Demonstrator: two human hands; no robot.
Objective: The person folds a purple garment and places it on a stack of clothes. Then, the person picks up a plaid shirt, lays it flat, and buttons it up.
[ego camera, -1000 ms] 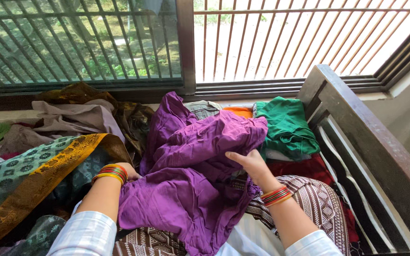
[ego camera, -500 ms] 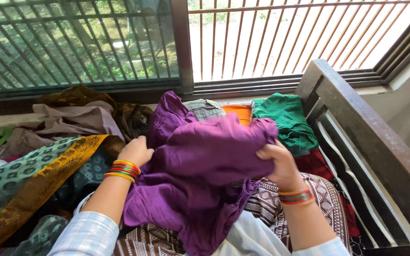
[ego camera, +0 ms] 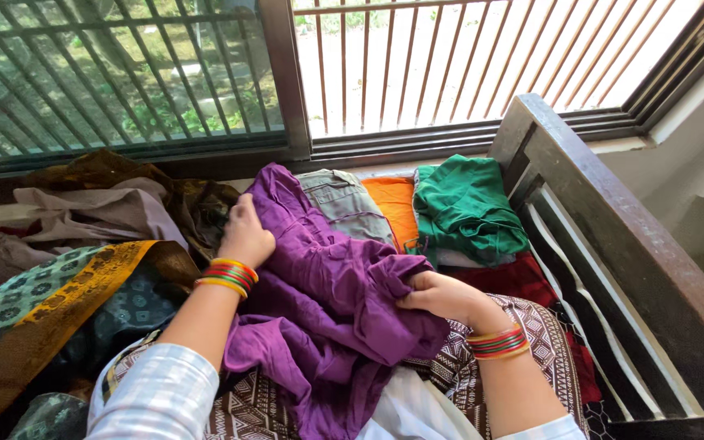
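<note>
A crumpled purple garment lies across my lap and the pile in front of me. My left hand grips its upper left edge, fingers closed on the cloth. My right hand clutches a fold at its right side, low over a brown patterned cloth. Both wrists carry red, green and yellow bangles.
Behind the purple garment lie a grey-green garment, an orange one and a green one on red cloth. A teal and gold sari and beige and brown clothes fill the left. A dark wooden bed rail runs along the right; a barred window is behind.
My right hand has brought its fold down and inward from chest height. My left hand has moved up along the left edge. The garment has dropped, uncovering the grey-green and orange clothes.
</note>
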